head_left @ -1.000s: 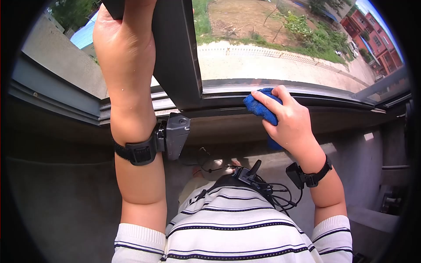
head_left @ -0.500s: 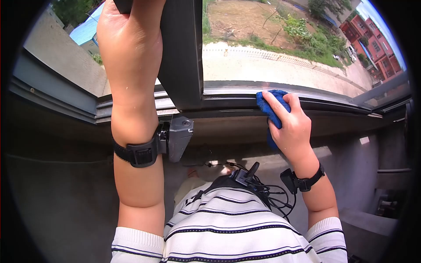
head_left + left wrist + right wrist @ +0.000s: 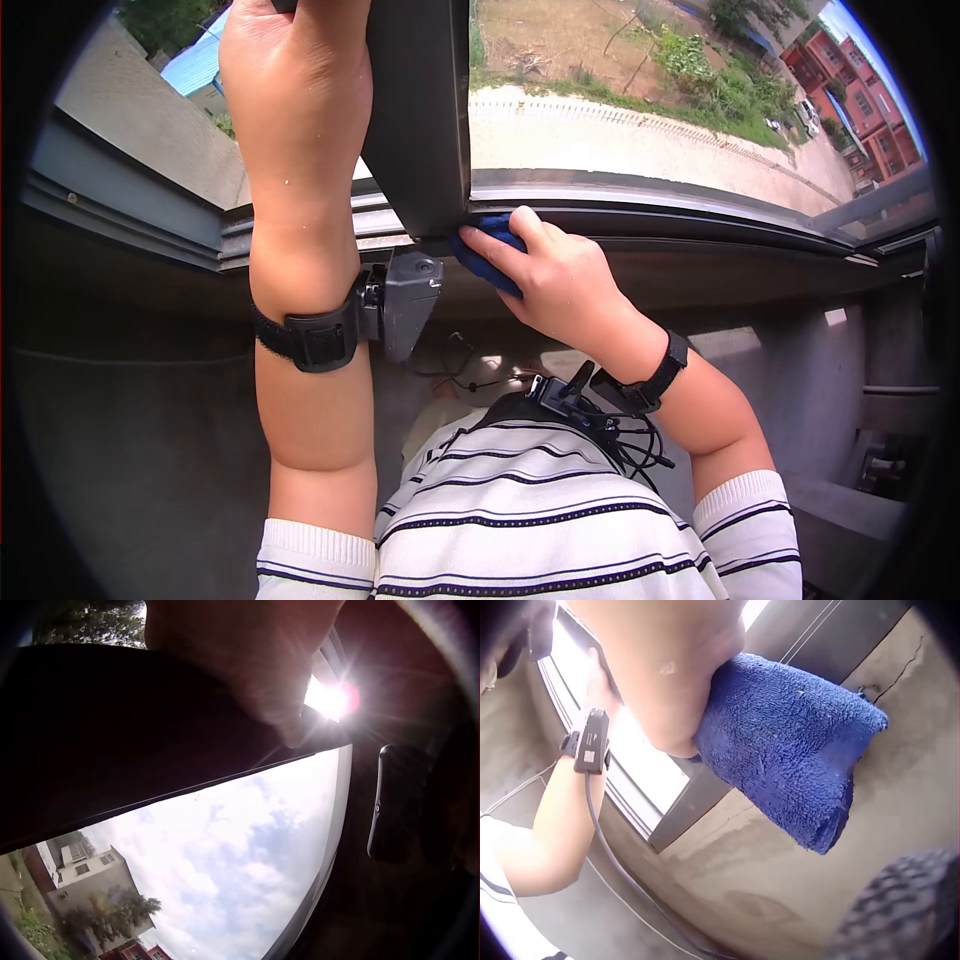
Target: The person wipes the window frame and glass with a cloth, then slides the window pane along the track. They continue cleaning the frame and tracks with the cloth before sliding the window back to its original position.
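A blue towelling cloth [image 3: 482, 264] is held in my right hand [image 3: 565, 280], thumb and fingers bent about it. In the head view it lies against the bottom rail of the dark window frame [image 3: 420, 110], by the corner with the upright. A folded end of the cloth [image 3: 780, 742] hangs past the fingers in the right wrist view. High at the upper left, my left hand [image 3: 295, 60] grips the dark upright of the window. Its fingertips are cut off in the head view. Against the glare, the left wrist view shows that hand [image 3: 255, 667] over the dark frame.
Metal sliding tracks [image 3: 235, 240] run along the sill at left. Behind the glass are a pale road [image 3: 600, 150], greenery and a red building [image 3: 870, 90]. Black cables [image 3: 640, 450] hang at the person's waist. A crack marks the wall [image 3: 900, 682] below the window.
My right hand first slid slightly right along the bottom rail with the cloth, then moved left to the corner by the upright. The left hand stays on the frame.
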`<state>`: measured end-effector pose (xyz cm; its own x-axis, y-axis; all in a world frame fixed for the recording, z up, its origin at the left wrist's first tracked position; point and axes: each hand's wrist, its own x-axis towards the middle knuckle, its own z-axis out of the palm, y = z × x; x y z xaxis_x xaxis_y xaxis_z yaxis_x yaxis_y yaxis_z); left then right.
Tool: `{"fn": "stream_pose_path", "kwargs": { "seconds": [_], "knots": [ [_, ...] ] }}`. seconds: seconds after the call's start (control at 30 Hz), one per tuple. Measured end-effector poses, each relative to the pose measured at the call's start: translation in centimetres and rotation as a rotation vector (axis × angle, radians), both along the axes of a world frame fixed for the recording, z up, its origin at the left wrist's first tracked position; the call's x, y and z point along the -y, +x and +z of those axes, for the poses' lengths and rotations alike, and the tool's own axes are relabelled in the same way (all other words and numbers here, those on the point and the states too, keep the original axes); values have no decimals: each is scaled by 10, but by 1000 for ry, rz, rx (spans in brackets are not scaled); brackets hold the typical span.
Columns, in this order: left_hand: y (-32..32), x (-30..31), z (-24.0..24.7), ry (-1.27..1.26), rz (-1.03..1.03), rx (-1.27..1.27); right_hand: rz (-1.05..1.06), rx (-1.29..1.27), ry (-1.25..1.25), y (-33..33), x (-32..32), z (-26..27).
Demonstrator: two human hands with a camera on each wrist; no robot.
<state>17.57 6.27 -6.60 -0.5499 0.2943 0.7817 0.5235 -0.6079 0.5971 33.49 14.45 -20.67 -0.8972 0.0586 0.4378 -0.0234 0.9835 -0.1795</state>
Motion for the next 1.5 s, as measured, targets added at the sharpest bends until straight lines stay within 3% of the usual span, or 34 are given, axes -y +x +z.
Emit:
{"fn": "stream_pose_path", "kwargs": {
  "seconds": [0.07,0.13,0.17,0.23,0.27,0.33,0.43,0.53,0.67,0.73,0.8,0.83,0.93,1.07,1.17,1.33,1.5],
  "knots": [
    [4,2,4,-67,-97,94,-80,65,-40,17,-10,5],
    [11,-7,4,-86,88,196,-160,75,-75,33,-22,7],
    [7,-8,0,-88,87,194,-199,62,-91,41,-27,7],
    [-3,-10,-10,5,84,-93,-274,42,-108,56,-40,7],
    [2,-9,-6,6,82,-92,-333,61,-132,65,-44,9],
    [16,-5,6,-67,83,143,-422,94,-196,81,-55,13],
    [14,-6,5,-97,120,156,-501,54,-156,94,-60,13],
    [11,-8,4,-65,79,168,-455,51,-167,87,-44,21],
    [4,-3,2,-127,3,142,-79,-36,-130,34,-10,26],
    [-6,-12,-10,31,65,-102,25,-56,-119,-2,8,19],
    [1,-3,5,-35,24,27,76,10,-9,-26,21,6],
    [3,0,10,-101,-17,164,39,47,93,-33,30,-6],
    [2,2,7,-116,-60,126,-21,80,219,-34,38,-10],
    [3,2,7,-148,-15,134,-43,158,-118,-14,14,10],
    [3,0,6,-111,-40,182,-112,118,-116,14,-7,13],
    [8,-3,1,-120,175,121,-277,156,-130,58,-39,20],
    [11,-3,0,-129,224,139,-481,73,-148,109,-78,15]
  ]
}}
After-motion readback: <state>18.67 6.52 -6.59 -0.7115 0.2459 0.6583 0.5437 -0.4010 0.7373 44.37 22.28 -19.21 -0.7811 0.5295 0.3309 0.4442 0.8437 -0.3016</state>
